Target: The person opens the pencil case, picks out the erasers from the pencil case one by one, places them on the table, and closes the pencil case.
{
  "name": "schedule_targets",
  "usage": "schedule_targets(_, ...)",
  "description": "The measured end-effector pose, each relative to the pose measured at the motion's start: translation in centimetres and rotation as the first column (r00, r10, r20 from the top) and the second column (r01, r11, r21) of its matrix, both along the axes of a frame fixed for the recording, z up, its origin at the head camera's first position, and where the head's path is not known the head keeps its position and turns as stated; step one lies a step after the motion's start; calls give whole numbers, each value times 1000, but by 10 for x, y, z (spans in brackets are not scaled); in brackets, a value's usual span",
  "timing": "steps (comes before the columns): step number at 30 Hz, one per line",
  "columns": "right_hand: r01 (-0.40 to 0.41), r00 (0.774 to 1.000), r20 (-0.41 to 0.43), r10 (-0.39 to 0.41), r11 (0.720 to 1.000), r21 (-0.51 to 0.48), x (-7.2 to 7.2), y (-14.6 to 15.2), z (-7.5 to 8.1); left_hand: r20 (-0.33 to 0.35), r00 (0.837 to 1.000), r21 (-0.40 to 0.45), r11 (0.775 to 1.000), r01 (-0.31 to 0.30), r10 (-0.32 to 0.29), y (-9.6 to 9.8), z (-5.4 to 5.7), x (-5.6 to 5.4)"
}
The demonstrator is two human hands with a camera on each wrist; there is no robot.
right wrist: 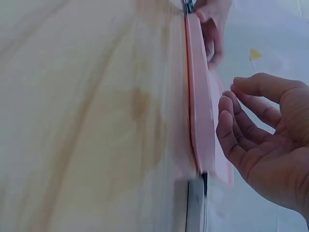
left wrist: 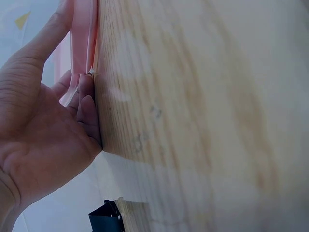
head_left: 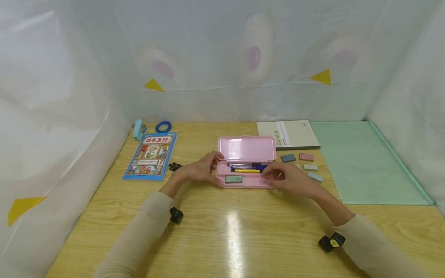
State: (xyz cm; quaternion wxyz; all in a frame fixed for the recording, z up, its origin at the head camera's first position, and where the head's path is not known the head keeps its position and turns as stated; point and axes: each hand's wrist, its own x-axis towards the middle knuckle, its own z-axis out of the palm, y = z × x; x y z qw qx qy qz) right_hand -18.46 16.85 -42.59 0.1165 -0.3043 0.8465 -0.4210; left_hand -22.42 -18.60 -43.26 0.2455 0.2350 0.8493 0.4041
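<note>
A pink pencil case (head_left: 246, 184) lies with its lid raised at the middle of the table. Several pens, one a yellow pen (head_left: 243, 170), lie in its back compartment; a pale green eraser (head_left: 233, 179) sits in the front one. My left hand (head_left: 201, 168) holds the case's left end, its thumb along the front corner and its fingers by the hinge side. Over the right end hovers my right hand (head_left: 290, 178), fingers loosely bent; in the right wrist view, nothing shows between the fingertips of this hand (right wrist: 270, 130).
Right of the case lie a blue eraser (head_left: 288, 158), a pink eraser (head_left: 306, 156) and paler ones, beside a green mat (head_left: 375, 166). A notebook (head_left: 295, 133) is behind. At left are a picture book (head_left: 150, 156), blue tape (head_left: 163, 126), a stapler (head_left: 140, 129) and black clips (head_left: 175, 166).
</note>
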Motion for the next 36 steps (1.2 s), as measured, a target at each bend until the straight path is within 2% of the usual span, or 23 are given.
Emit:
schedule_targets(8, -98, 995, -4, 98, 995, -30, -3, -47, 1, -6, 1000, -6, 1000, 4, -4, -1, -3, -3)
schedule_targets(15, -129, 991, 17, 130, 992, -14, -4, -66, -1, -11, 1000, -17, 1000, 6, -6, -1, -3, -4)
schedule_targets(29, -147, 989, 20, 146, 989, 11, -4, -74, -3, -9, 1000, -30, 1000, 5, -6, -1, -2, -3)
schedule_targets(36, -71, 997, -11, 72, 992, 100, -2, -73, 1, -4, 1000, -30, 1000, 7, -7, 0, -2, -2)
